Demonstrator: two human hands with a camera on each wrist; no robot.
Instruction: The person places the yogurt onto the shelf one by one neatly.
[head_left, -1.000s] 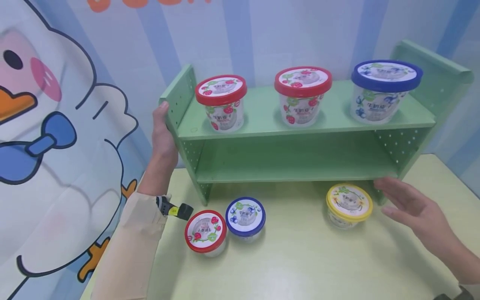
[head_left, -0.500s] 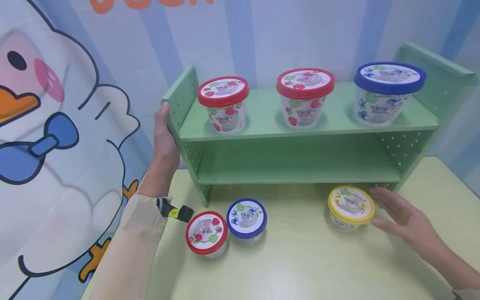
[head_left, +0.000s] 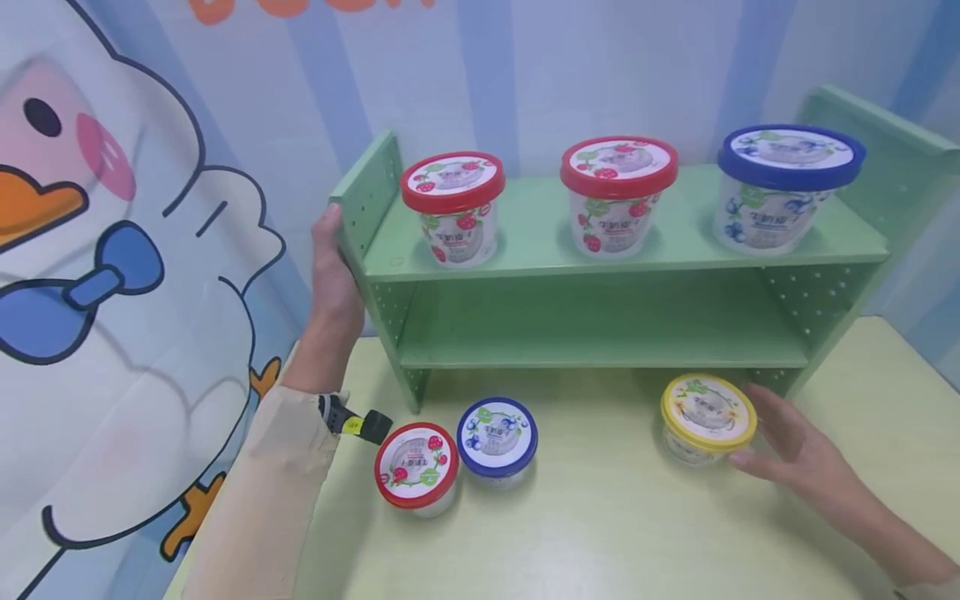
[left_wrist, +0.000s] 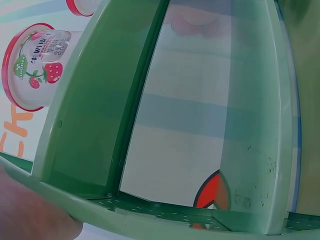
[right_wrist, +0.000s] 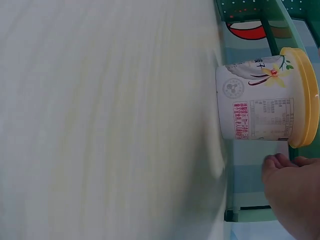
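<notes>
In the head view my right hand (head_left: 795,458) is at the right side of a yellow-lidded cup (head_left: 708,414) on the table. Its thumb is apart from its fingers. In the right wrist view a small gap shows between the fingers (right_wrist: 281,161) and the cup's wall. My left hand (head_left: 336,279) rests against the outer left side panel of a green two-tier shelf (head_left: 600,271), one digit straight up at the front edge. The left wrist view shows only part of this hand (left_wrist: 37,212); its other fingers are hidden.
On the upper tier stand two red-lidded strawberry cups (head_left: 459,212) and a blue-lidded blueberry cup (head_left: 780,196). Another red-lidded cup (head_left: 417,468) and blue-lidded cup (head_left: 497,442) sit side by side on the table (head_left: 592,533), front left. A striped wall with a duck print (head_left: 150,417) is behind.
My right hand has moved left from the shelf's right leg to the yellow-lidded cup. The left hand stays on the side panel; the view has shifted slightly.
</notes>
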